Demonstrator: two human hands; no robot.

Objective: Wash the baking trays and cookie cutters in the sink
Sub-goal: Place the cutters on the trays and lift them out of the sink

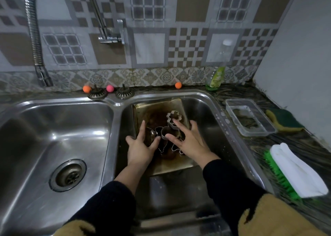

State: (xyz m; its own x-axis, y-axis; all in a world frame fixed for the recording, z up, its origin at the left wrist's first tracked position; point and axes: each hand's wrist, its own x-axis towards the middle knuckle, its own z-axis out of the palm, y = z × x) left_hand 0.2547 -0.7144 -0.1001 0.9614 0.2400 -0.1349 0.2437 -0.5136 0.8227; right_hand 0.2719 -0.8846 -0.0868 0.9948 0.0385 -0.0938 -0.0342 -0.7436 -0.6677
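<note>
From the head camera I look down into the right basin of a double sink [211,99]. A baking tray [157,108] lies tilted in it, its far end leaning up toward the back wall, its floor coated in dark brown residue. On the tray sit several metal cookie cutters [174,118]: a flower-shaped one near the far end and a cluster of others lower down, between my hands.

My left hand [141,146] is spread, fingers straight, the forefinger pointing up the tray and the thumb reaching toward the cutters; it seems to rest against the tray's left edge and grips nothing that I can see. My right hand [188,139] is also spread wide, fingertips down on or just over the cutters, thumb beside one of them. I cannot tell whether any cutter is actually pinched.

As I judge it, the washing has hardly begun. The tray is still filthy, I see no suds or running water from the tap [111,37], and the left basin [53,139] holds nothing. The dish soap bottle [215,80] stands at the back of the counter, the sponge [284,119] lies beside a clear plastic container [249,117], and the green scrub brush [283,178] rests at the right, all untouched. Soaping, scrubbing and rinsing everything remain.
</note>
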